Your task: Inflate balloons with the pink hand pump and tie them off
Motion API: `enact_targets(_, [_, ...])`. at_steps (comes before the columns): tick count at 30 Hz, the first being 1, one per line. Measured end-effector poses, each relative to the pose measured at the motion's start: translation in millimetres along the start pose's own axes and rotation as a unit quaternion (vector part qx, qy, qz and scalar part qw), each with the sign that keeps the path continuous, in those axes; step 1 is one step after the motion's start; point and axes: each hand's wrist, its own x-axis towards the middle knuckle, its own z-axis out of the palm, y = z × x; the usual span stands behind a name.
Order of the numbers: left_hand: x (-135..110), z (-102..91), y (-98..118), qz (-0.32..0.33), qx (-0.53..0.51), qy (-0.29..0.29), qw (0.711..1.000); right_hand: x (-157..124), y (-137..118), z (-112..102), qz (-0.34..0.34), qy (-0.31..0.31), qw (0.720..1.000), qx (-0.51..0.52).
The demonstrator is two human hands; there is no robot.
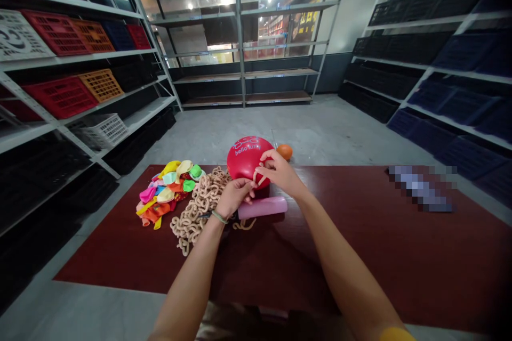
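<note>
With our left hand [237, 194] and right hand [278, 170], we pinch a beige cord [255, 176] beside the red balloon [245, 160]. A pink cylinder [264, 208] lies on the counter [352, 234].

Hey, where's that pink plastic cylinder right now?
In the head view, the pink plastic cylinder lies slightly below centre on the dark red table, just below the round red balloon and right of the tangled beige pile.
</note>
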Motion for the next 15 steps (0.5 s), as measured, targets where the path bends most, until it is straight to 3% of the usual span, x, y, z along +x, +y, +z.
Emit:
enact_targets(2, [-0.6, 3.1, -1.9, 0.029, 0.081, 0.023, 0.996, -1.1, -4.0, -0.3, 0.016, -0.018, 0.999, 0.034])
enact_targets(4, [-2.7, 7.0, -2.9, 0.085, 0.205, 0.050, 0.974, -1.7, -6.6, 0.8, 0.014, -0.037, 0.998, 0.057])
enact_targets(8, [-7.1, 13.6, -4.3, 0.199, 0.415, 0.082, 0.884, -2.7, -10.4, 4.5, 0.004, -0.060, 0.997, 0.057])
enact_targets(11, [-7.9, 14.8, -6.4, 0.223, 0.474, 0.078, 0.848, -5.0, -14.3, 7.1, -0.006, -0.066, 0.998, 0.015])
enact_targets(15, [-7.5, 12.1, -8.0, 0.218, 0.477, 0.098, 0.846, -6.4, -15.9, 9.0, -0.050, -0.107, 0.993, 0.003])
